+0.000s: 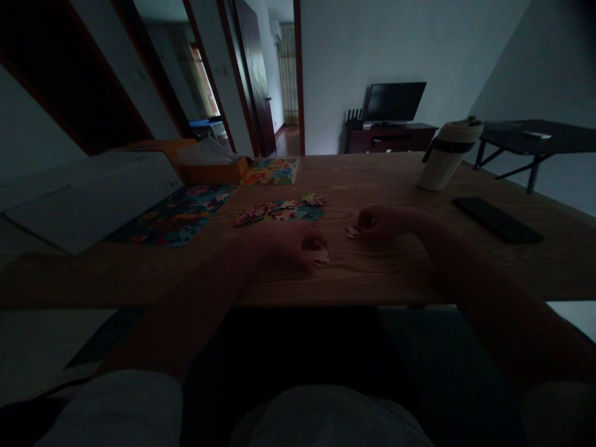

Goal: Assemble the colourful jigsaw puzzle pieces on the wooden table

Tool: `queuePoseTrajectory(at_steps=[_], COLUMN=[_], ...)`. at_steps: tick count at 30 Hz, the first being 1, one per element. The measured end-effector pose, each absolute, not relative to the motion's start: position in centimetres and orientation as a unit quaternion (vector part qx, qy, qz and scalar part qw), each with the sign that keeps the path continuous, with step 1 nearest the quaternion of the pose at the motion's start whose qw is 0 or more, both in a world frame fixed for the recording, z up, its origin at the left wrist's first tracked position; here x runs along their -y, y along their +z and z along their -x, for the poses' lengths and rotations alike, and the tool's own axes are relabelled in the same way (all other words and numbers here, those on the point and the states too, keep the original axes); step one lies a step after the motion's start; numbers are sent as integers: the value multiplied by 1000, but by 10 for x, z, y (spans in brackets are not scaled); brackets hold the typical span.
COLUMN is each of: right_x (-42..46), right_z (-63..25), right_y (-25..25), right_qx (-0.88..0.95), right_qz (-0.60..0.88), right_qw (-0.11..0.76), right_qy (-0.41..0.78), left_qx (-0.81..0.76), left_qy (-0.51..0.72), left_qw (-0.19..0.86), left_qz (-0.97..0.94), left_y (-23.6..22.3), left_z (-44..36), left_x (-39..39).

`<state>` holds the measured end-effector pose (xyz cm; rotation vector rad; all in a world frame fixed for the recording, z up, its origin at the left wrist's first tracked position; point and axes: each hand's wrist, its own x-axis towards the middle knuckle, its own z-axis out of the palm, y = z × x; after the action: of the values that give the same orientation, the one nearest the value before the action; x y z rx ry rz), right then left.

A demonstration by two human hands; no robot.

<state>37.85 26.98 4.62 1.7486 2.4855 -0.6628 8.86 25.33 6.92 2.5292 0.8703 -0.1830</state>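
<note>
Low over the wooden table (372, 273), my left hand (295, 242) is closed on a pale pink puzzle piece (320, 256). My right hand (379, 222), a little farther off and to the right, pinches another small pale puzzle piece (352, 231) between thumb and fingers. The two pieces are apart. Just beyond my left hand lies a loose heap of colourful puzzle pieces (265, 213), with more yellowish and pink ones at its right end. The dim light hides the fine shape of the pieces.
Farther left are a dark colourful picture sheet (186, 214), a white box (102, 192) and an orange open box (214, 171). Another bright picture sheet (270, 171) lies at the back. On the right stand a cream tumbler (447, 158) and a black phone-like slab (496, 218).
</note>
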Motion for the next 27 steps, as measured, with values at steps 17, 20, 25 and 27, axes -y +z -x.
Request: queuePoseTrajectory(at_steps=[17, 20, 25, 27], right_x=[-263, -263, -259, -259], right_z=[-363, -363, -359, -358], right_y=[44, 43, 47, 47], right_qx=[-827, -829, -836, -837], right_qz=[-489, -484, -481, -484], right_qw=[-2, -4, -3, -5], right_qy=[-277, -278, -263, -253], left_qx=[-376, -373, -357, -346], left_qy=[7, 29, 64, 71], left_qw=[155, 137, 91, 81], left_qz=[-913, -917, -927, -932], left_y=[56, 50, 41, 40], left_z=[-105, -107, -110, -111], left_x=[-247, -250, -254, -253])
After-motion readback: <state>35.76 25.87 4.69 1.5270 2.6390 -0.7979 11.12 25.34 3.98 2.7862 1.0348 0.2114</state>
